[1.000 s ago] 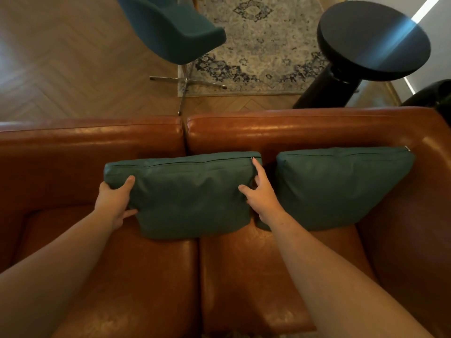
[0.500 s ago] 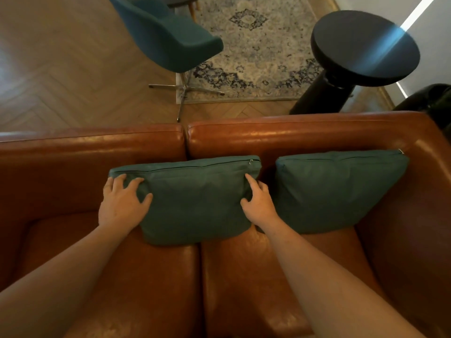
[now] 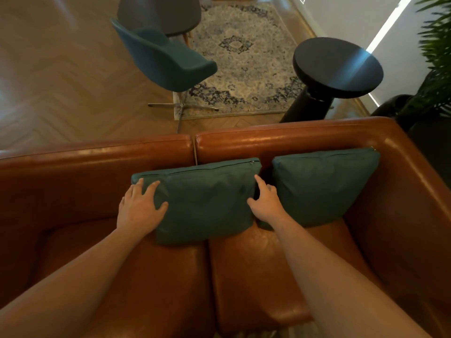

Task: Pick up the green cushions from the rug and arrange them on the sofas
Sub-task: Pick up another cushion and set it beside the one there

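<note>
L hand (image 3: 140, 208) spread flat, R hand (image 3: 264, 203) touching cushion (image 3: 207, 203) sides.

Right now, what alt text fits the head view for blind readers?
Two hands rest on a green cushion propped against the back of a brown sofa, the left hand flat on its front, the right hand at its right edge. A second green cushion leans beside it; a rug, teal chair and black table lie beyond.

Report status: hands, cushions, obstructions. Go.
Left hand flat on middle cushion, left corner. Right hand at its right edge, grip unclear. Both cushions lean on sofa back; second cushion alongside, right. Nothing obstructing.
</note>
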`<action>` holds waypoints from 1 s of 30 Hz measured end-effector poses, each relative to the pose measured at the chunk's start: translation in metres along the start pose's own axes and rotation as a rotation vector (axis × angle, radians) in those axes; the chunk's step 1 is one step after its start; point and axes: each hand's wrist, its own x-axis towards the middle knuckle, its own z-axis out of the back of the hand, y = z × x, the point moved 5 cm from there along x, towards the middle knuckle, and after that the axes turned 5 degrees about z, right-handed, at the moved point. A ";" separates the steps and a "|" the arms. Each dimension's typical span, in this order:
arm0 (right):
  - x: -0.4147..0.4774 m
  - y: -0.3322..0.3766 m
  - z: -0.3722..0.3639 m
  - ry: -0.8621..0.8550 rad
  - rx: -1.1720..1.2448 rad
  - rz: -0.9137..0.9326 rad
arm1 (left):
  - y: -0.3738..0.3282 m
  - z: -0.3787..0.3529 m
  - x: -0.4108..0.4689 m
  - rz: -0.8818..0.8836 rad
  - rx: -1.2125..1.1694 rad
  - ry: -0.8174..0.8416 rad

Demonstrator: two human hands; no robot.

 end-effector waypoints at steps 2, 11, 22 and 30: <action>-0.016 0.004 0.002 0.009 -0.014 -0.010 | 0.001 0.005 -0.012 -0.013 -0.005 0.003; -0.068 0.013 0.008 0.006 -0.162 0.050 | -0.002 0.013 -0.081 0.001 -0.017 0.022; -0.157 -0.010 0.019 0.075 -0.318 0.237 | -0.010 0.001 -0.217 0.149 -0.071 -0.005; -0.230 -0.033 0.034 0.129 -0.378 0.294 | -0.018 -0.005 -0.319 0.216 -0.091 -0.053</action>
